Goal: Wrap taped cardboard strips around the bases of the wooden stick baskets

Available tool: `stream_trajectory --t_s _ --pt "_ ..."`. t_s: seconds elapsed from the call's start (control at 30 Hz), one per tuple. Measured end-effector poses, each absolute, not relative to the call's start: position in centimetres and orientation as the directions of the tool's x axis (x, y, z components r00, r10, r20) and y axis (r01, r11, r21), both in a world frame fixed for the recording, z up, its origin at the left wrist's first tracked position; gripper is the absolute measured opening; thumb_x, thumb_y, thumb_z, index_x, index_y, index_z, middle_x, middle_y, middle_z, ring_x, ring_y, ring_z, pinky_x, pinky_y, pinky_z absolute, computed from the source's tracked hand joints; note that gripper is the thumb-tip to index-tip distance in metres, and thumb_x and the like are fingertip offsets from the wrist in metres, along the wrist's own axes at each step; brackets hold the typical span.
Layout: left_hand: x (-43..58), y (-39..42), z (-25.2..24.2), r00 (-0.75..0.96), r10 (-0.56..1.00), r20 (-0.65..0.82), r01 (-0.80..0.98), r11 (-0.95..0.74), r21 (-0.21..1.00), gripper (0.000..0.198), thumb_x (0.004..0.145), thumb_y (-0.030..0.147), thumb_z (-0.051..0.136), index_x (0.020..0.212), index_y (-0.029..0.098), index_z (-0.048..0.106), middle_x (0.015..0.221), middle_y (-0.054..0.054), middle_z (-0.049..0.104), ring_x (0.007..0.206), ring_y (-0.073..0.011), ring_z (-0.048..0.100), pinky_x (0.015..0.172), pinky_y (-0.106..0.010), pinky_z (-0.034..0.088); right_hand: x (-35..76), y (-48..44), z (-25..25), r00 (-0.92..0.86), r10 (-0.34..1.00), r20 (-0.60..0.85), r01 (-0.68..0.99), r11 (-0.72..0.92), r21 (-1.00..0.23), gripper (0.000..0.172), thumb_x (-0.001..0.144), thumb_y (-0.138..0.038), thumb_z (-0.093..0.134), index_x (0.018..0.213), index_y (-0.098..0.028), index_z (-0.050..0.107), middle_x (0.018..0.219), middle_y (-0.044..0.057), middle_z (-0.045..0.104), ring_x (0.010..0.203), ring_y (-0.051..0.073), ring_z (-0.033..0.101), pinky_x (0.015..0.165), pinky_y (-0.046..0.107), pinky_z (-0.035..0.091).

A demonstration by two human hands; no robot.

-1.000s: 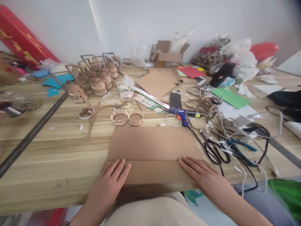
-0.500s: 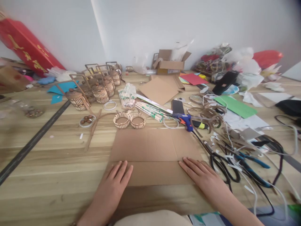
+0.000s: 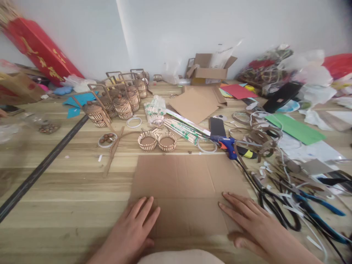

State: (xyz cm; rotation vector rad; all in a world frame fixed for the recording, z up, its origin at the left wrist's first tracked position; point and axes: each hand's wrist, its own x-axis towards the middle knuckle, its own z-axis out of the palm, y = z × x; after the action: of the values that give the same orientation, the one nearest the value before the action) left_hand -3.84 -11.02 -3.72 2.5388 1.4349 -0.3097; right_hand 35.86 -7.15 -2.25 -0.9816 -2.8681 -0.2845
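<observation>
A creased brown cardboard sheet lies flat on the wooden table in front of me. My left hand rests on its near left part, palm down with fingers spread. On the near right part lies my right hand, its fingers stretched out and the thumb apart. Neither hand holds anything. Just beyond the sheet's far edge stand two small round stick-walled baskets side by side. A blue glue gun lies past the far right corner, beside a white ring.
Several lidded stick baskets with handles stand at the back left. Bundled sticks and a black phone lie beyond the sheet. Blue-handled pliers, black cable and brown strips crowd the right. An opened carton stands by the wall.
The cardboard sheet has slid towards me with both hands on it, and a gap now shows between it and the two small baskets. My view has shifted slightly left.
</observation>
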Motion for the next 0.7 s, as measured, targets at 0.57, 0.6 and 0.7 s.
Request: stream_trajectory --t_s 0.57,0.6,0.7 --pt "-4.8 -8.9 -6.2 0.684 0.716 0.141 0.724 -0.689 -0.018 0.074 0.091 0.065 0.05 0.152 0.026 0.035 0.16 -0.012 0.033 0.145 -0.0338 0.029 0.116 -0.052 0.024 34.3 -2.5 -5.4 -0.672 0.737 0.07 0.714 0.67 -0.204 0.059 0.095 -0.051 0.051 0.147 -0.023 0.046 0.155 0.013 0.042 0.143 0.031 0.036 0.115 0.059 0.031" --pt "-4.8 -8.8 -6.4 0.689 0.706 0.165 0.719 -0.694 -0.034 0.074 0.091 0.066 0.049 0.152 0.024 0.036 0.159 -0.013 0.034 0.145 -0.0333 0.029 0.117 -0.051 0.021 34.2 -2.6 -5.6 -0.665 0.742 0.087 0.718 0.667 -0.199 0.057 0.095 -0.048 0.051 0.147 -0.023 0.047 0.155 0.013 0.043 0.143 0.031 0.037 0.115 0.059 0.031" --pt "-4.7 -8.7 -6.4 0.701 0.682 0.207 0.706 -0.705 -0.067 0.074 0.091 0.065 0.049 0.149 0.021 0.04 0.157 -0.013 0.038 0.144 -0.0327 0.03 0.118 -0.048 0.014 34.0 -2.8 -5.6 -0.649 0.752 0.119 0.728 0.659 -0.189 0.052 0.095 -0.043 0.052 0.145 -0.024 0.049 0.153 0.011 0.045 0.141 0.029 0.04 0.115 0.057 0.032"
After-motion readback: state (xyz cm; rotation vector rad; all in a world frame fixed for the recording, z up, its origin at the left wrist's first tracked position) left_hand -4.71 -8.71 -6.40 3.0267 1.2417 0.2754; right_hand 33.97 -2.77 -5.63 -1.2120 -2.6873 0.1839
